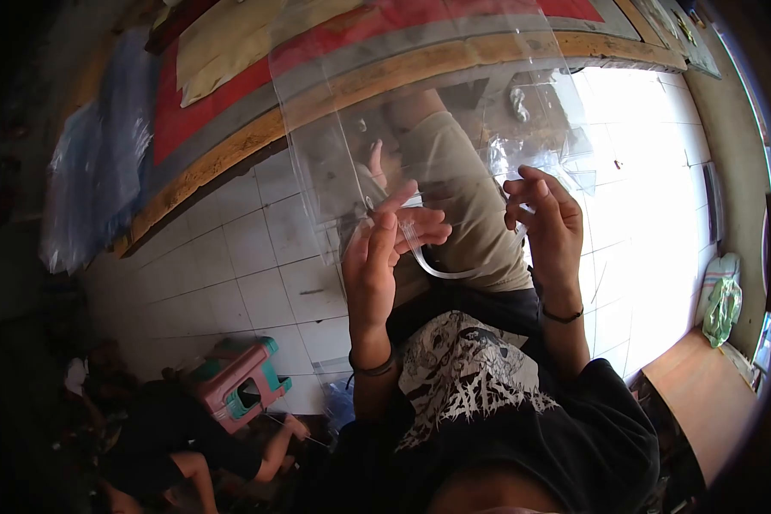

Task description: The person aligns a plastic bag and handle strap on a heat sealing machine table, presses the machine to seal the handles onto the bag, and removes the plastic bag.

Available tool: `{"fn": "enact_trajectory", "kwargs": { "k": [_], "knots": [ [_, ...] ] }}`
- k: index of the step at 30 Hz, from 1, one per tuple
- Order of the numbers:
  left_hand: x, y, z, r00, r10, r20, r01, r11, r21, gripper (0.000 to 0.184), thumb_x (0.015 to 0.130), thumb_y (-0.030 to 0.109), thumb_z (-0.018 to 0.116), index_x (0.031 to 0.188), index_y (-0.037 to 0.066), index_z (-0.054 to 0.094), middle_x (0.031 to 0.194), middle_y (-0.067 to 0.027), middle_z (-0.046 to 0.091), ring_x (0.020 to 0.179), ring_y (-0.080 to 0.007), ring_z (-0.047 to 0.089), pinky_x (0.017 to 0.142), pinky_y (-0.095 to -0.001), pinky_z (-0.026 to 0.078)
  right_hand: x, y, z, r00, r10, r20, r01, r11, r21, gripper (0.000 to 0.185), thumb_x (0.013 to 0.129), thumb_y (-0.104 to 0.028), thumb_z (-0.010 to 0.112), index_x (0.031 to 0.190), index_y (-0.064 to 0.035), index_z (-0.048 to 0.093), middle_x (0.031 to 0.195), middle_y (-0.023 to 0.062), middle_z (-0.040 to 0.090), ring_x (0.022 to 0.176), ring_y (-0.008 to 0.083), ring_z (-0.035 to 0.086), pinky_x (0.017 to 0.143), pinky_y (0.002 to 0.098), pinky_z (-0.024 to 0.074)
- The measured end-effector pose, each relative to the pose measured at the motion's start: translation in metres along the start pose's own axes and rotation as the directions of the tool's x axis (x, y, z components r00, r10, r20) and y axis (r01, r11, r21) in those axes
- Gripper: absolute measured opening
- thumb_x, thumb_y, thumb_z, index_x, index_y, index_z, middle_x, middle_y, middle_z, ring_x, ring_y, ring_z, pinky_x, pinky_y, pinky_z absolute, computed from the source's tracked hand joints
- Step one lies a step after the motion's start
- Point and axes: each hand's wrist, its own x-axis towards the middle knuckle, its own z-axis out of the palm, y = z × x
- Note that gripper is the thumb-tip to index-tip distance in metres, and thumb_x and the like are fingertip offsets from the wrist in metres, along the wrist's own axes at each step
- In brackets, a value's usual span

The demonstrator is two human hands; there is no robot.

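A large clear plastic bag [454, 128] stretches from my hands up over the table edge. My left hand [394, 236] has its thumb over the near left part of the plastic, with the fingers behind it. On the right, my right hand [548, 214] has its fingers curled and pinched at the bag's near right side; the exact grip is partly hidden. Between both hands a pale curved strip [445, 272] hangs in a loop, apparently the bag's near edge. Through the plastic my trousered leg [463, 188] shows.
A wooden-edged table [223, 163] with a red covering [170, 128] lies ahead. Clear plastic bags [98, 171] are piled on its left. A pink and green stool [244, 385] stands lower left, by another person [180, 437]. White tiles [240, 257] cover the floor.
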Motion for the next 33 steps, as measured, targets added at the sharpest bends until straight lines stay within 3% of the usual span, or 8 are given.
{"fn": "enact_trajectory", "kwargs": {
  "k": [5, 11, 17, 23, 27, 30, 33],
  "knots": [
    [-0.002, 0.003, -0.003, 0.995, 0.029, -0.1, -0.014, 0.989, 0.146, 0.027, 0.103, 0.02, 0.052, 0.102, -0.005, 0.064, 0.076, -0.0142, 0.065, 0.064, -0.0231, 0.065, 0.063, -0.0341, 0.054, 0.002, -0.003, -0.01, 1.0, -0.011, -0.022, 0.007, 0.986, -0.167, 0.038, 0.105, -0.026, 0.051, 0.116, 0.0076, 0.065, 0.093, 0.0119, 0.068, 0.072, 0.0162, 0.062, 0.066, 0.0299, 0.0512],
    [-0.005, 0.007, 0.0, 0.987, -0.022, -0.159, 0.038, 0.995, 0.094, 0.029, 0.103, 0.021, 0.052, 0.1, -0.005, 0.065, 0.077, -0.0148, 0.066, 0.065, -0.0238, 0.066, 0.063, -0.0347, 0.055, 0.002, -0.007, -0.015, 0.999, 0.02, 0.045, -0.014, 0.99, -0.14, 0.05, 0.107, -0.036, 0.043, 0.113, 0.008, 0.066, 0.097, 0.0147, 0.07, 0.08, 0.019, 0.065, 0.071, 0.033, 0.0522],
    [-0.005, 0.008, 0.003, 0.979, -0.023, -0.201, 0.059, 0.983, 0.175, 0.026, 0.102, 0.021, 0.055, 0.093, -0.002, 0.064, 0.08, -0.0147, 0.066, 0.066, -0.0237, 0.066, 0.064, -0.0352, 0.055, 0.002, -0.008, -0.017, 1.0, -0.001, 0.001, 0.001, 0.983, -0.182, 0.054, 0.108, -0.039, 0.038, 0.112, 0.0066, 0.068, 0.109, 0.0187, 0.07, 0.088, 0.0209, 0.069, 0.075, 0.0363, 0.0533],
    [-0.003, 0.004, -0.004, 0.992, -0.047, -0.117, 0.06, 0.992, 0.111, 0.026, 0.1, 0.022, 0.056, 0.091, -0.001, 0.062, 0.08, -0.0148, 0.065, 0.067, -0.0238, 0.065, 0.065, -0.0352, 0.055, -0.002, -0.014, -0.02, 1.0, 0.019, -0.013, -0.022, 0.936, -0.351, 0.051, 0.107, -0.038, 0.043, 0.112, 0.0058, 0.068, 0.104, 0.0164, 0.072, 0.092, 0.0177, 0.07, 0.082, 0.0329, 0.0523],
    [-0.001, 0.006, -0.007, 0.994, -0.067, -0.085, 0.07, 0.997, 0.037, 0.024, 0.101, 0.02, 0.052, 0.093, -0.001, 0.061, 0.081, -0.0151, 0.065, 0.068, -0.0235, 0.065, 0.067, -0.0351, 0.055, -0.001, -0.011, -0.028, 0.998, 0.057, -0.02, -0.06, 0.93, -0.363, 0.048, 0.106, -0.036, 0.046, 0.113, 0.0054, 0.068, 0.098, 0.013, 0.072, 0.089, 0.0154, 0.069, 0.083, 0.0312, 0.0516],
    [-0.001, 0.007, -0.007, 0.995, -0.071, -0.068, 0.081, 0.985, 0.151, 0.022, 0.101, 0.017, 0.051, 0.095, -0.002, 0.06, 0.081, -0.0149, 0.065, 0.07, -0.0227, 0.065, 0.068, -0.0349, 0.055, 0.001, -0.02, -0.017, 0.998, 0.059, 0.002, -0.055, 0.938, -0.341, 0.042, 0.105, -0.032, 0.05, 0.112, 0.0049, 0.068, 0.091, 0.0095, 0.071, 0.088, 0.0138, 0.068, 0.082, 0.0289, 0.0515],
    [0.0, 0.001, -0.012, 0.999, -0.037, -0.039, 0.042, 0.99, 0.136, 0.02, 0.1, 0.016, 0.057, 0.095, -0.003, 0.06, 0.08, -0.0136, 0.065, 0.07, -0.0211, 0.065, 0.069, -0.0344, 0.056, 0.002, -0.017, -0.021, 0.998, 0.054, -0.024, -0.059, 0.926, -0.374, 0.034, 0.101, -0.028, 0.06, 0.106, 0.0043, 0.068, 0.088, 0.0086, 0.07, 0.085, 0.0127, 0.066, 0.079, 0.0277, 0.0506]
  ]
}}
